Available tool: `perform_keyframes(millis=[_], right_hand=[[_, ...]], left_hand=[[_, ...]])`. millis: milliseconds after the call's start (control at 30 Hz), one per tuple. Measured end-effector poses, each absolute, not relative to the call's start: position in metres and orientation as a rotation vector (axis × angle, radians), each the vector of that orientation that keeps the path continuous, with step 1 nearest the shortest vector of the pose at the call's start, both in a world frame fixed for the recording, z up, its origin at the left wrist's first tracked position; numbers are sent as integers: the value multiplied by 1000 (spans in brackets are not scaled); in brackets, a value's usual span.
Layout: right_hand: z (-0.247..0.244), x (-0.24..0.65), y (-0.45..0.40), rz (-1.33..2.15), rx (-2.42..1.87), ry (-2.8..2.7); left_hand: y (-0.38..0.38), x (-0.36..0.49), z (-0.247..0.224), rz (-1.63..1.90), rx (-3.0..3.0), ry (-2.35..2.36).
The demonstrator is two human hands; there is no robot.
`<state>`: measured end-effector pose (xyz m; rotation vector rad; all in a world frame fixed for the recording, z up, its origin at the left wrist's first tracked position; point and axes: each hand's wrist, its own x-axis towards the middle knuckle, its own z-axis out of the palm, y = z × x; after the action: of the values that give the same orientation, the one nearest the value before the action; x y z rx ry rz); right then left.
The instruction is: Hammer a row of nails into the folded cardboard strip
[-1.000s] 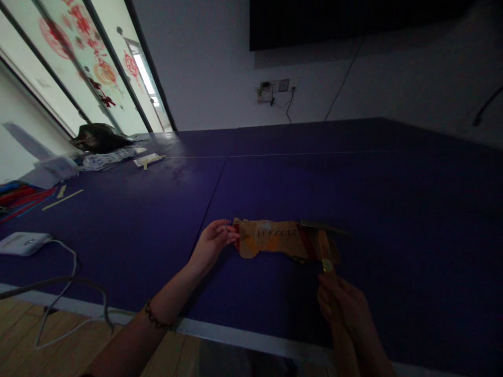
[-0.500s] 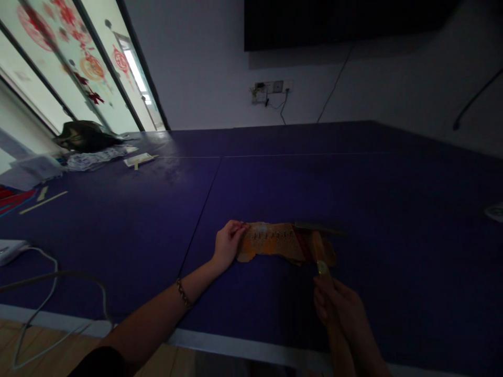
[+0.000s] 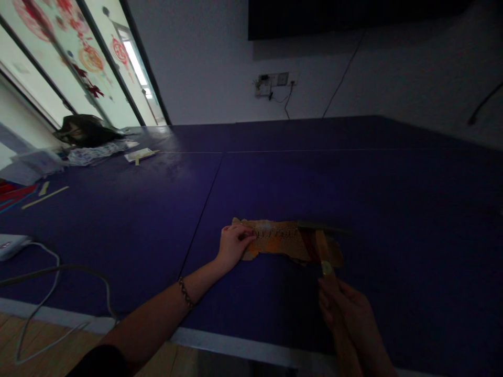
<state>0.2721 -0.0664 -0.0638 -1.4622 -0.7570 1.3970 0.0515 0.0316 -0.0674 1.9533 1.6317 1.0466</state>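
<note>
A torn piece of brown cardboard (image 3: 283, 242) with a row of small dark marks and holes lies on the dark blue table (image 3: 157, 220). On its left end rests my left hand (image 3: 234, 246), thumb and fingertips pinched at the first marks; what they hold is too small to make out. My right hand (image 3: 346, 303) is wrapped round the wooden handle of a hammer-like tool (image 3: 323, 248). Its long dark head lies over the upper right part of the cardboard, and the handle crosses the right end.
At the far left are a dark bag (image 3: 88, 131), plastic packs (image 3: 94, 154), a small white tray (image 3: 139, 155) and yellow strips (image 3: 45, 197). A white device (image 3: 11, 246) with looping cables sits at the left edge. A wall stands behind the table.
My left hand has moved from the cardboard's upper left edge inward onto the row of marks. The right hand still holds the tool over the right end; the view has shifted slightly.
</note>
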Motion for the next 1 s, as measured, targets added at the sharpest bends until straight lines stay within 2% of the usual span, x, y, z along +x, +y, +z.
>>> perform_keyframes(millis=[600,1000], right_hand=[[-61,271,-67,1417,-1497,-751],[-61,270,-67,1396,-1512,-770]], left_hand=[[34,51,-66,1029,1976,1589],[32,51,-64,963,1993,1746]])
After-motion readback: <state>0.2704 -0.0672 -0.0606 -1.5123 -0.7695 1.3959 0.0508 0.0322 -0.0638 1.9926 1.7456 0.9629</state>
